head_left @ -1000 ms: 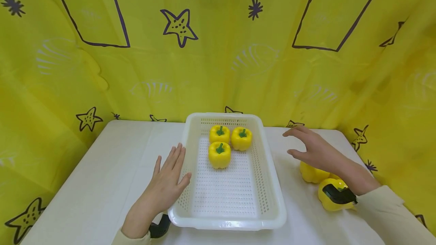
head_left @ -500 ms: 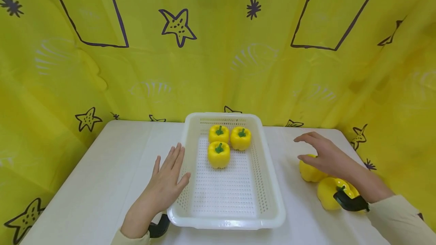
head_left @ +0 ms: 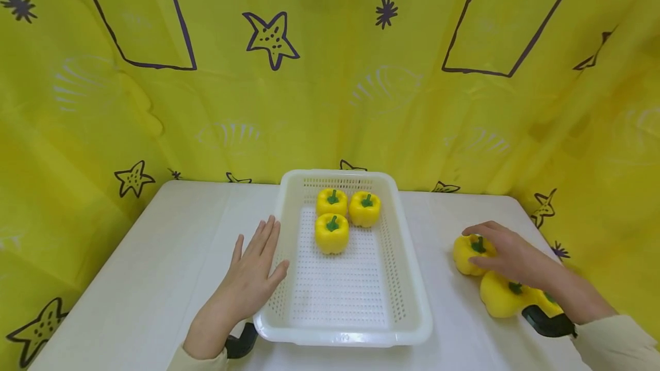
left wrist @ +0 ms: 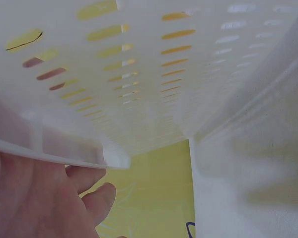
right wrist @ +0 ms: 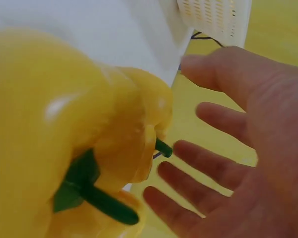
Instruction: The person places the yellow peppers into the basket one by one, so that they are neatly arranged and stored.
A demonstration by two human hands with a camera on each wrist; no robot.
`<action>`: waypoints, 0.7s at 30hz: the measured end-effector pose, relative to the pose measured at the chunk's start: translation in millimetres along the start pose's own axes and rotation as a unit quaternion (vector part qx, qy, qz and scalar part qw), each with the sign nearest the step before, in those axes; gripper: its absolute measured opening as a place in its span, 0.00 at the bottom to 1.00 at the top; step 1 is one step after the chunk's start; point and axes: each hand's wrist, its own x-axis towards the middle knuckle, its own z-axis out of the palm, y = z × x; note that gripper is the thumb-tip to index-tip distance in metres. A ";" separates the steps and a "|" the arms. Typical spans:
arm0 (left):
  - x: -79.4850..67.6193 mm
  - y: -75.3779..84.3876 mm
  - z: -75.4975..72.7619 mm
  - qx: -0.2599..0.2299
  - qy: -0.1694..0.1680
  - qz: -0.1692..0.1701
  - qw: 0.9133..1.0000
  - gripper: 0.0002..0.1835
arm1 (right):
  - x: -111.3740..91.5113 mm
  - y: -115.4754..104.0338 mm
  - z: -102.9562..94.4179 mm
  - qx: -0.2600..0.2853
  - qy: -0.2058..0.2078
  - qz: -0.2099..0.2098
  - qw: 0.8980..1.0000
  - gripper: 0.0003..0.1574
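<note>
My left hand (head_left: 247,285) lies with straight fingers on the left rim of a white perforated plastic basket (head_left: 345,338). In the left wrist view, that hand (left wrist: 35,198) touches the rim from outside. Over at the right, my right hand (head_left: 507,253) hovers above a yellow bell pepper (head_left: 466,257) with a green stem, its thumb and fingers spread about it. A gap shows between this hand (right wrist: 268,144) and the peppers in the right wrist view. Closer to me lie another yellow pepper (head_left: 497,298) and a third pepper (head_left: 546,303), partly hidden by the wrist strap and arm.
Three yellow peppers (head_left: 332,240) stand stem up at the basket's far end. A white cloth (head_left: 170,245) covers the table. Behind it and along both sides hangs a yellow curtain (head_left: 330,102) printed with starfish. Each wrist wears a black strap (head_left: 546,322).
My right hand has moved right and down, from beside the basket to over the far loose pepper. The left hand and the peppers stay where they were.
</note>
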 end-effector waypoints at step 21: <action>0.2 -0.1 0.1 -0.001 -0.002 -0.001 1.000 0.40 | 3.0 3.8 13.0 -0.020 -0.009 0.003 1.000 0.34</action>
